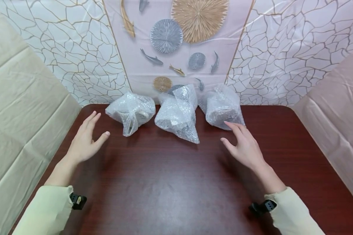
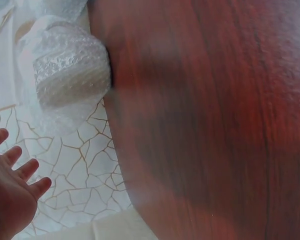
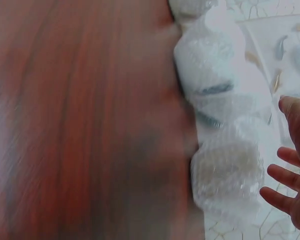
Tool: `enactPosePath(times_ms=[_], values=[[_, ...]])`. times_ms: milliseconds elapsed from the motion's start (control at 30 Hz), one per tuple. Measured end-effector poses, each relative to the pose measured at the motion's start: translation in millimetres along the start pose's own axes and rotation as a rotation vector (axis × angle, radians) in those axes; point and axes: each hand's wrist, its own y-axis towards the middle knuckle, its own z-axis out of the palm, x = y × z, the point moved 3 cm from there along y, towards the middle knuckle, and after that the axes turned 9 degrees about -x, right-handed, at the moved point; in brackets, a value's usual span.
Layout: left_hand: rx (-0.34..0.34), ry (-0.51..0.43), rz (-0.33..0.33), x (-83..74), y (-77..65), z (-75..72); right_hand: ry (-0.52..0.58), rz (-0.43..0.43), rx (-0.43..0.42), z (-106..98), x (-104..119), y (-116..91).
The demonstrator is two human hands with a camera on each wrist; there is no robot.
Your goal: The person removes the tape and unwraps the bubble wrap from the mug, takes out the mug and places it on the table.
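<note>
Three bubble-wrapped bundles stand in a row along the table's back edge: a left bundle (image 1: 132, 109), a middle bundle (image 1: 176, 114) and a right bundle (image 1: 223, 109). Cloudy wrap hides what each one contains. My left hand (image 1: 83, 140) hovers over the table, left of the left bundle, fingers extended and thumb apart. My right hand (image 1: 245, 147) reaches toward the right bundle, its fingertips overlapping the lower edge in the head view. Neither hand holds anything. The left wrist view shows the left hand (image 2: 12, 190) beside a wrapped bundle (image 2: 65, 75); the right wrist view shows the right hand (image 3: 295, 175) with fingers spread.
The dark red-brown wooden table (image 1: 170, 182) has rounded back corners. Behind it hangs a patterned backdrop (image 1: 85, 49) with fish and round motifs. Beige cloth walls (image 1: 14, 114) flank both sides. Small black devices (image 1: 77, 200) sit at both sleeve cuffs.
</note>
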Motion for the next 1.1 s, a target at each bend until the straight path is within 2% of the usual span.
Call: enactPosePath(times_ms=[133, 333, 700, 933, 1100], values=[[-0.045, -0.045, -0.013, 4.7, 5.6, 0.0, 0.039, -0.012, -0.030, 8, 12, 12], [-0.122, -0.101, -0.042, 8.5, 13.3, -0.7, 0.083, -0.005, -0.022, 21, 32, 31], [-0.148, -0.138, -0.120, 16.0, 25.5, 3.1, 0.176, -0.013, -0.005, 47, 68, 70], [-0.134, -0.150, -0.204, 23.2, 34.7, 4.6, 0.249, 0.007, 0.063, 64, 91, 96], [-0.111, -0.200, -0.310, 23.8, 40.7, 4.8, 0.318, 0.061, 0.175, 77, 107, 113]])
